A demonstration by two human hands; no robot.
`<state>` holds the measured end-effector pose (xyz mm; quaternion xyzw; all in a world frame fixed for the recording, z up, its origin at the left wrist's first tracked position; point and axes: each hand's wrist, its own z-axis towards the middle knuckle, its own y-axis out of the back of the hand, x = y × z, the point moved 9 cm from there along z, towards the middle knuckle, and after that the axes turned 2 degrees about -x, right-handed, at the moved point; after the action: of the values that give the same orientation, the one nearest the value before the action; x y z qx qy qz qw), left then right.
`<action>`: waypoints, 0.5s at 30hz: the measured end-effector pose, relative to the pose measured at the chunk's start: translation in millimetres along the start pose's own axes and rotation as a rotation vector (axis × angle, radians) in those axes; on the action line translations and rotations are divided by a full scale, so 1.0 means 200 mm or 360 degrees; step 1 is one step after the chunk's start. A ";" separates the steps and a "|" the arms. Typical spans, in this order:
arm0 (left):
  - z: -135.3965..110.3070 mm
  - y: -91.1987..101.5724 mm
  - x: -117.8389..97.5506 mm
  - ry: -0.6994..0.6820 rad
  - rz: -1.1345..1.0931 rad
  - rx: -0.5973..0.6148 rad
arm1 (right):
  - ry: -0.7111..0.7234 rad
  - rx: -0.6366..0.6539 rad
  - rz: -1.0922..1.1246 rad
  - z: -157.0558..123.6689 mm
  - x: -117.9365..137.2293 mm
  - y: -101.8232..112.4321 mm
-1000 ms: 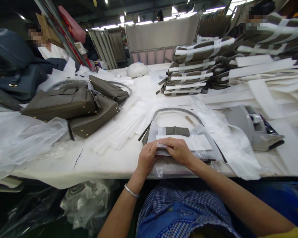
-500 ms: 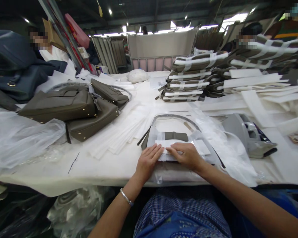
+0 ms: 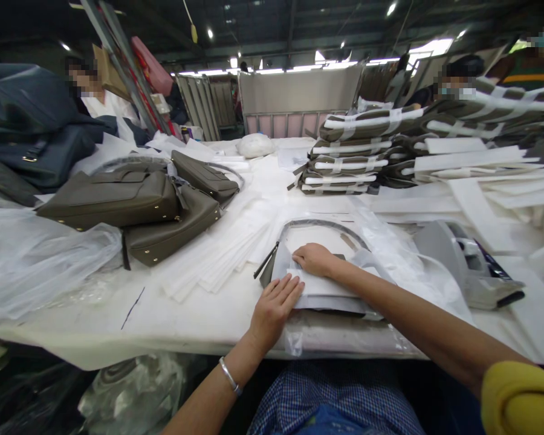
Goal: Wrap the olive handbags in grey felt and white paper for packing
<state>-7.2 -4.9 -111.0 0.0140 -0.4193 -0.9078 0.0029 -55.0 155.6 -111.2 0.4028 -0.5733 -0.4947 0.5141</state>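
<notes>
A grey-brown handbag [image 3: 266, 275] lies on the table in front of me, mostly covered by white wrapping sheet [image 3: 329, 286]. Its handle [image 3: 315, 223], wrapped in clear film, arches away from me. My left hand [image 3: 272, 307] rests flat on the near left part of the sheet, fingers stretched out. Across the upper part of the bag reaches my right hand [image 3: 316, 260], its fingers curled and closed on the white sheet near the handle's base; the fingertips are partly hidden. A dark zip-pull strap [image 3: 266, 263] sticks out at the bag's left.
Brown handbags [image 3: 111, 199] lie at the left beside crumpled plastic [image 3: 49, 260]. White strips [image 3: 222, 260] fan out left of the work. A grey tape dispenser [image 3: 469, 263] stands right. Wrapped bags [image 3: 344, 163] are stacked behind. Co-workers [image 3: 462, 75] are in the background.
My right hand has moved away from me, from the near edge of the sheet to the bag's upper part. My left hand stays flat on the sheet.
</notes>
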 end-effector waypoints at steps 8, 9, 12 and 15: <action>0.00 -0.01 0.01 0.0080 -0.0014 0.0066 | 0.0272 -0.0078 0.0274 -0.18 0.09 0.01; 0.00 -0.01 0.01 0.0089 -0.0023 0.0070 | 0.0305 -0.0101 0.0371 -0.21 0.09 0.02; 0.00 -0.02 0.01 0.0085 -0.0028 0.0088 | 0.0168 -0.0239 0.0634 -0.24 0.02 0.08; 0.00 -0.02 0.00 0.0055 -0.0004 0.0105 | -0.0120 -0.0285 0.0683 -0.13 -0.08 0.08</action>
<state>-7.1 -1.5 -114.0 0.0303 -0.4490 -0.8930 0.0087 -26.8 169.9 -98.2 0.2058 -0.6184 -0.4377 0.6194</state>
